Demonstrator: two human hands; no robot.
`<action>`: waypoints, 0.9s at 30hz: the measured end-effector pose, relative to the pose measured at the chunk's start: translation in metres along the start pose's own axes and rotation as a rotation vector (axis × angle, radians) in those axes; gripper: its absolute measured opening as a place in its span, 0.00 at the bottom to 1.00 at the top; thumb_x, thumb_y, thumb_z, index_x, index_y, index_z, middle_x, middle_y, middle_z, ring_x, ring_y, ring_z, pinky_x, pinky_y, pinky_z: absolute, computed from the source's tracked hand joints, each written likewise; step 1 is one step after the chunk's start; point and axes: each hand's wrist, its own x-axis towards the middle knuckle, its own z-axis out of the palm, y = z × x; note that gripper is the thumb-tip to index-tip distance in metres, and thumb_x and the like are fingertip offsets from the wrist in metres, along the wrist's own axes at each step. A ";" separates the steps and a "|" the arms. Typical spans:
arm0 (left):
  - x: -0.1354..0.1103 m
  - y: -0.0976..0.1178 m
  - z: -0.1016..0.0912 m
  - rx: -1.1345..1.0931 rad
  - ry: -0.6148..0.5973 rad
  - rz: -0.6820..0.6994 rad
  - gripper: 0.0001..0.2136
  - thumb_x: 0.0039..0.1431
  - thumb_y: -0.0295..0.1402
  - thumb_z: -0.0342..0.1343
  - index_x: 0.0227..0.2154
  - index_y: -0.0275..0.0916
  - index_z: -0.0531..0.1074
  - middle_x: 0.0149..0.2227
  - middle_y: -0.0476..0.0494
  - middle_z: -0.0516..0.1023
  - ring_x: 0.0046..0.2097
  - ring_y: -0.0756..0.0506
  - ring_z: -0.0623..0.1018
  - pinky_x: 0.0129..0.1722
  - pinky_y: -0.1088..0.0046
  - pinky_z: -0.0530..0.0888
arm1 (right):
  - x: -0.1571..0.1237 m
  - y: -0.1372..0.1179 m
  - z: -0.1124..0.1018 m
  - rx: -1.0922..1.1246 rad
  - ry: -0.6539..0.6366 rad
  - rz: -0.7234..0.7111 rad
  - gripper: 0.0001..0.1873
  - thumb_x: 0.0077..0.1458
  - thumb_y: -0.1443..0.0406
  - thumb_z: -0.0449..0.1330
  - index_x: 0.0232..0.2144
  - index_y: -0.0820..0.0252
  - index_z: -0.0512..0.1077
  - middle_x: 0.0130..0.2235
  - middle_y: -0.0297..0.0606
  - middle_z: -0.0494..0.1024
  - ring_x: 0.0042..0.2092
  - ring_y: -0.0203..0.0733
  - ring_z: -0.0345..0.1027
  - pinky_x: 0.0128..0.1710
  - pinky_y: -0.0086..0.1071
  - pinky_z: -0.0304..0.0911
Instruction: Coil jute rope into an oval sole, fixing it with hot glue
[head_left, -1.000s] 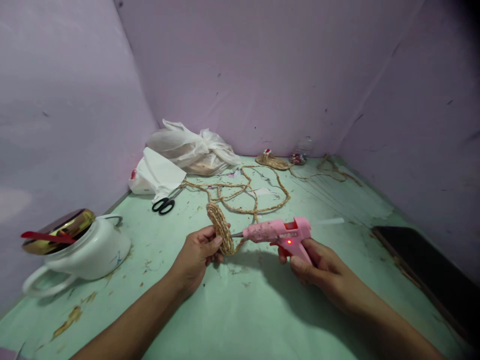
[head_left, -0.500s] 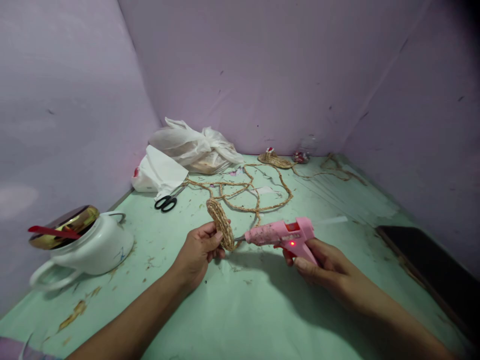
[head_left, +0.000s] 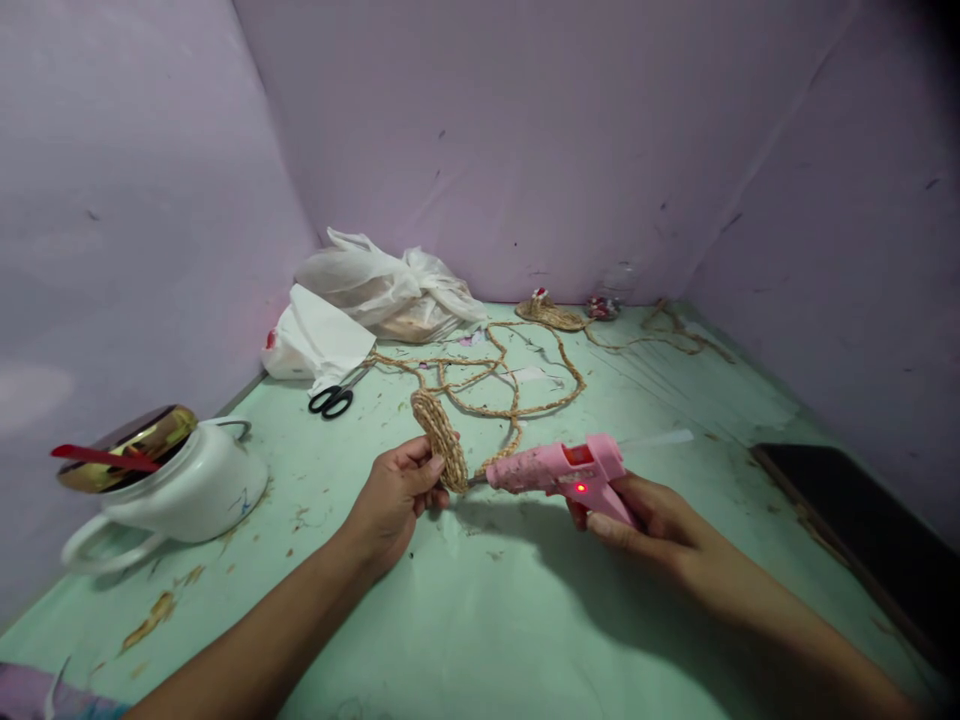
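Between the thumb and fingers of my left hand (head_left: 409, 482) is a coiled piece of braided straw rope (head_left: 441, 440), held up on its edge above the table. A tail of the same rope (head_left: 517, 405) runs from it back across the table in loose loops. My right hand (head_left: 645, 520) grips a pink glue gun (head_left: 559, 468) by its handle. The gun's red light is on, and a clear glue stick (head_left: 660, 440) sticks out behind. Its metal nozzle points left, at the lower end of the coil; whether it touches is hard to tell.
Black-handled scissors (head_left: 331, 400) lie by a white paper-like piece (head_left: 319, 340) and a white plastic bag (head_left: 405, 290). A white enamel pot (head_left: 187, 490) stands at left. At the back lies a finished-looking straw piece (head_left: 551, 315); a dark phone-like slab (head_left: 855, 530) is at right.
The glue gun has tilted and shifted very slightly, its nozzle still by the coil's lower end. The view has moved a little; both hands keep their hold.
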 end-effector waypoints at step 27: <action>-0.014 0.004 0.004 0.328 0.167 -0.111 0.12 0.35 0.35 0.66 0.22 0.33 0.75 0.17 0.51 0.69 0.18 0.56 0.62 0.16 0.81 0.57 | 0.024 0.007 -0.052 -0.400 0.874 0.203 0.19 0.47 0.50 0.59 0.17 0.58 0.69 0.18 0.36 0.65 0.23 0.41 0.58 0.23 0.34 0.50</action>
